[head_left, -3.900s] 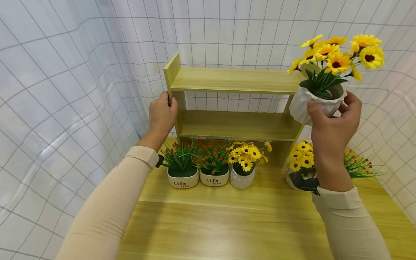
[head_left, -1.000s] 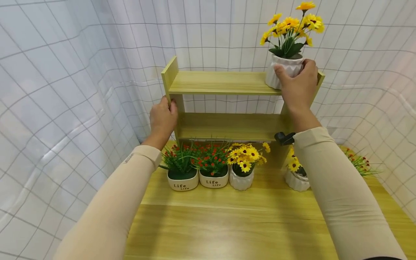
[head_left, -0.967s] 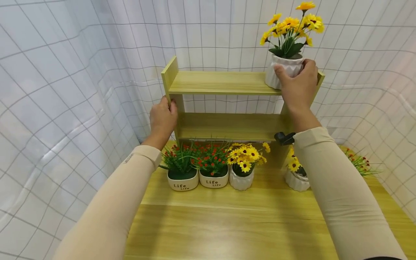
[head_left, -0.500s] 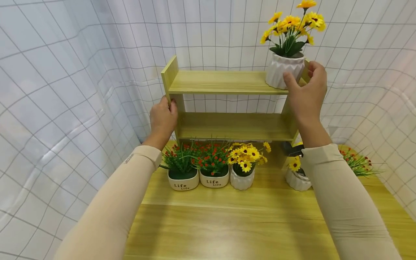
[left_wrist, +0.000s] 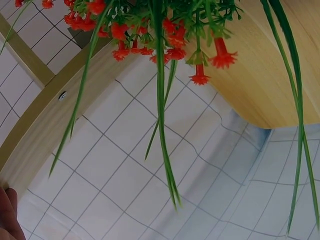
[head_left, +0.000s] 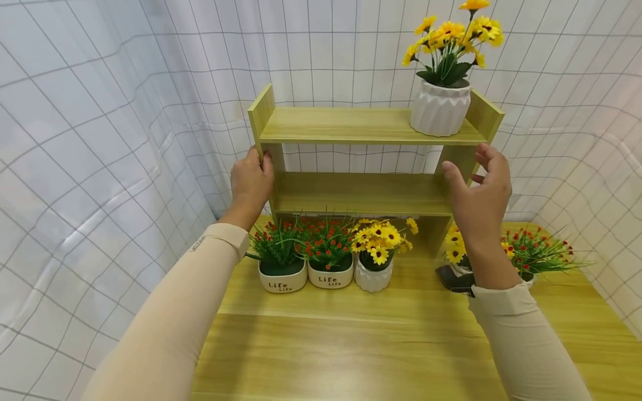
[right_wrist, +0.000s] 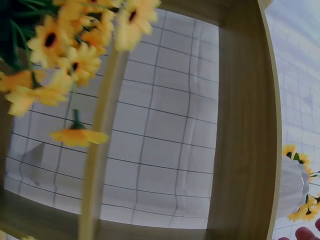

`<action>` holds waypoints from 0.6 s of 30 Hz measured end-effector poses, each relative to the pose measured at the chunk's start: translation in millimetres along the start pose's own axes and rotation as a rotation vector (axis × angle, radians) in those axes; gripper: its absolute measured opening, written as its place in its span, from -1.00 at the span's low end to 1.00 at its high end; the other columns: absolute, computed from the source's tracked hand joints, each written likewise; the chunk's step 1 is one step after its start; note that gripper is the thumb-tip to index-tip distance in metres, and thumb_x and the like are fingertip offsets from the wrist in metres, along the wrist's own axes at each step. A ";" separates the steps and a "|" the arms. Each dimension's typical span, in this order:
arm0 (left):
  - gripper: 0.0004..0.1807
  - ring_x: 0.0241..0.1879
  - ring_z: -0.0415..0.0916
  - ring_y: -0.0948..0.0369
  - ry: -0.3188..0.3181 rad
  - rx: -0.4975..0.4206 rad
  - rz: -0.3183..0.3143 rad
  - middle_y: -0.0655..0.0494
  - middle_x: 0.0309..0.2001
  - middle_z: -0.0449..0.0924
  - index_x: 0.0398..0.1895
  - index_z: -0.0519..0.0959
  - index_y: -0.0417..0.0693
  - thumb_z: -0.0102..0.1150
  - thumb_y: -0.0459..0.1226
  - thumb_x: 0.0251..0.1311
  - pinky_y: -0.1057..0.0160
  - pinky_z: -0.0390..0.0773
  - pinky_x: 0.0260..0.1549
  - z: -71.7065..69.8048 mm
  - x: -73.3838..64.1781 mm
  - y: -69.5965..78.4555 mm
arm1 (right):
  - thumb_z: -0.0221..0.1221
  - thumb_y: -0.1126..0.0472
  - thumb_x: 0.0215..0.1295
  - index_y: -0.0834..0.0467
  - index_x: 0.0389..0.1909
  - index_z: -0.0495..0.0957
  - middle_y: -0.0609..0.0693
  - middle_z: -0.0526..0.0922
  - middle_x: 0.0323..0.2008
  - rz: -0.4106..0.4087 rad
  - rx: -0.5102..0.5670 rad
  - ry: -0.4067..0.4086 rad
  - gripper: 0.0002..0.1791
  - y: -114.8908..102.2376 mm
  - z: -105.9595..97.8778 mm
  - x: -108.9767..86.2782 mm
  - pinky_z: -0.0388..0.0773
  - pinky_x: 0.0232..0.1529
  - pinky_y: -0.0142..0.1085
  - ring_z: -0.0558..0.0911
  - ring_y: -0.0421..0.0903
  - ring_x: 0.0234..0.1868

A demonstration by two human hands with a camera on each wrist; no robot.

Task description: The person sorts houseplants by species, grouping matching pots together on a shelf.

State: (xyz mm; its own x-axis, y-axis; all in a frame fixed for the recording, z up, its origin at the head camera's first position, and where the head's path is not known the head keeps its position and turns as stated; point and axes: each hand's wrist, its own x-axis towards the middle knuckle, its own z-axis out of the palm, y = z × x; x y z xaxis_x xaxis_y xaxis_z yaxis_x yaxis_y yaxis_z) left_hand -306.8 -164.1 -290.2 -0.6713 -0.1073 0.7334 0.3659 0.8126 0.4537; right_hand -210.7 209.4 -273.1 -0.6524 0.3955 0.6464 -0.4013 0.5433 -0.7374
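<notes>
My left hand [head_left: 252, 181] grasps the left upright of the wooden shelf [head_left: 346, 123], thumb towards the front edge, fingers going round behind; I take it that this grip steadies the shelf, which looks light enough to shift if nudged. The white pot of tall yellow flowers [head_left: 441, 108] stands upright on the shelf's top tier, near its right end and just inside the raised end of that upright, a spot that probably guards it on that side and leaves the rest of the tier usable. At the foot of the shelf, in front of its left half, are two red-flowered "Life" pots [head_left: 283, 282] side by side, with a small pot of yellow flowers [head_left: 373, 275] next to them; lined up like this, they seem meant to be within easy reach. By the shelf's right foot are more yellow flowers [head_left: 455, 253], partly hidden by my wrist, and beyond them a red-flowered plant [head_left: 539, 250]. My right hand [head_left: 481, 195] holds nothing: it is lifted beside the shelf's right upright, below the top tier, thumb spread apart from gently bent fingers. Whether those fingertips touch the upright, I cannot tell. Both arms reach forward towards the shelf, one to each side.
</notes>
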 end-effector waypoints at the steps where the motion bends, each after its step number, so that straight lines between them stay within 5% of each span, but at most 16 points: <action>1: -0.68 -0.41 0.62 -0.29 -0.004 0.001 -0.003 -0.37 -0.42 0.62 -0.34 0.51 -0.34 -0.03 -0.23 0.45 -0.16 0.52 -0.48 -0.4 0.0 0.1 | 0.33 -0.12 0.23 0.15 0.33 0.38 -0.04 0.43 0.26 0.007 0.002 0.000 -0.26 2.3 -1.5 -6.1 0.35 0.09 -0.33 0.41 -0.21 0.25; 18: -0.69 -0.35 0.63 -0.28 -0.020 0.010 -0.022 -0.36 -0.39 0.64 -0.34 0.51 -0.31 -0.03 -0.22 0.45 -0.16 0.52 -0.42 -2.2 1.0 1.1 | 0.34 0.07 0.26 0.22 0.25 0.44 0.04 0.49 0.16 0.166 -0.065 0.010 -0.41 59.5 -36.0 -96.6 0.38 0.05 -0.34 0.44 -0.05 0.18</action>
State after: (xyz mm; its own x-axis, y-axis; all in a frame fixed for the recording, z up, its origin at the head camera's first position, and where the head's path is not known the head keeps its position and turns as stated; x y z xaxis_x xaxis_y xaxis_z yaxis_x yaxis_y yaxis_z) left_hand -305.7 -164.6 -287.9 -0.6917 -0.1135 0.7132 0.3448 0.8158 0.4642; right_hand -148.4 230.2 -372.4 -0.6998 0.4907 0.5191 -0.2462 0.5164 -0.8202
